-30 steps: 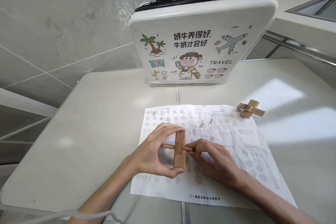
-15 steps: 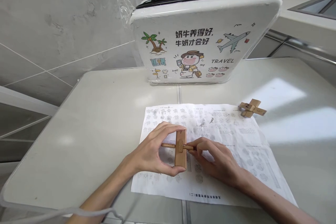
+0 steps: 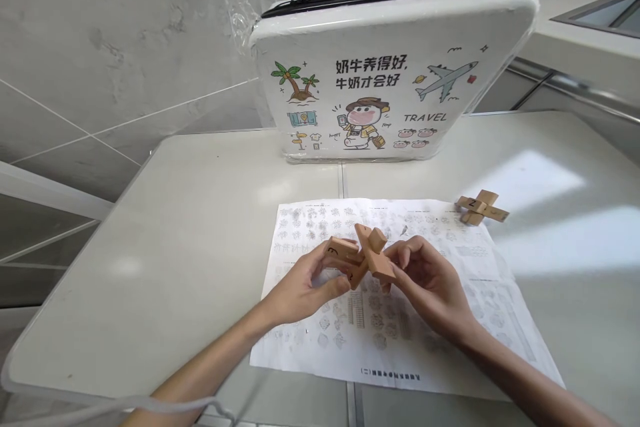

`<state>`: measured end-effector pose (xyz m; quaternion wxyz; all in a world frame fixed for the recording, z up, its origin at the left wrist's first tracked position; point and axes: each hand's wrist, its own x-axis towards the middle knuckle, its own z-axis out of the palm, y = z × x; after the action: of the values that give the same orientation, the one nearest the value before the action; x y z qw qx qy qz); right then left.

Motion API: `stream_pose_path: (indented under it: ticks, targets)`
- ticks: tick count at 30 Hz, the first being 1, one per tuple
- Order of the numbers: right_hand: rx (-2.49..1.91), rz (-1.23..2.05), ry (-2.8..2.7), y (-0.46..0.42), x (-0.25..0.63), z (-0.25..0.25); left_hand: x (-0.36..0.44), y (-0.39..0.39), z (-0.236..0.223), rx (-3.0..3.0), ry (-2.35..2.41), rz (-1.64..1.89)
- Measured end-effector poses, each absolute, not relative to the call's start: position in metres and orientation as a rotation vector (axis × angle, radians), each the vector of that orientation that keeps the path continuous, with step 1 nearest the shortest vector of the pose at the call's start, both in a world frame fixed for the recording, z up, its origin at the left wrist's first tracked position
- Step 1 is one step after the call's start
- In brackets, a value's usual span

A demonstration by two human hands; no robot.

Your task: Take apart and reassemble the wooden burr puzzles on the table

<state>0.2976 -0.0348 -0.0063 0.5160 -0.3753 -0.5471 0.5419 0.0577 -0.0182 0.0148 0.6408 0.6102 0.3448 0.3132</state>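
A wooden interlocking burr puzzle (image 3: 367, 255) is held between both hands above a printed sheet. Its flat pieces cross each other at an angle, and dark numbers are written on some of them. My left hand (image 3: 300, 283) grips it from the left, thumb below and fingers behind the piece marked 3. From the right, my right hand (image 3: 430, 280) pinches the lower end of the slanted flat piece; some of its fingers are hidden behind the wood. Under the hands lies the creased white instruction sheet (image 3: 310, 353), covered with small diagrams.
A second cross-shaped wooden puzzle (image 3: 483, 207) marked 2 rests at the sheet's upper right corner. A white plastic-wrapped suitcase (image 3: 360, 80) with cartoon prints stands at the back of the pale folding table (image 3: 125, 247). A grey cable (image 3: 165, 405) crosses the lower left.
The puzzle has been turned from upright and edge-on to a tilt, showing the crossed pieces and the number 3. My left hand has changed its grip; my right hand has moved up against the puzzle.
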Motion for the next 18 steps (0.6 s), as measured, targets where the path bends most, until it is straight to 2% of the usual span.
stream_pose_path:
  ticks: [18]
  targets:
    - [-0.858,1.547,-1.217,-0.031,0.297,-0.001,0.066,-0.018,0.008,0.992,0.598,0.545]
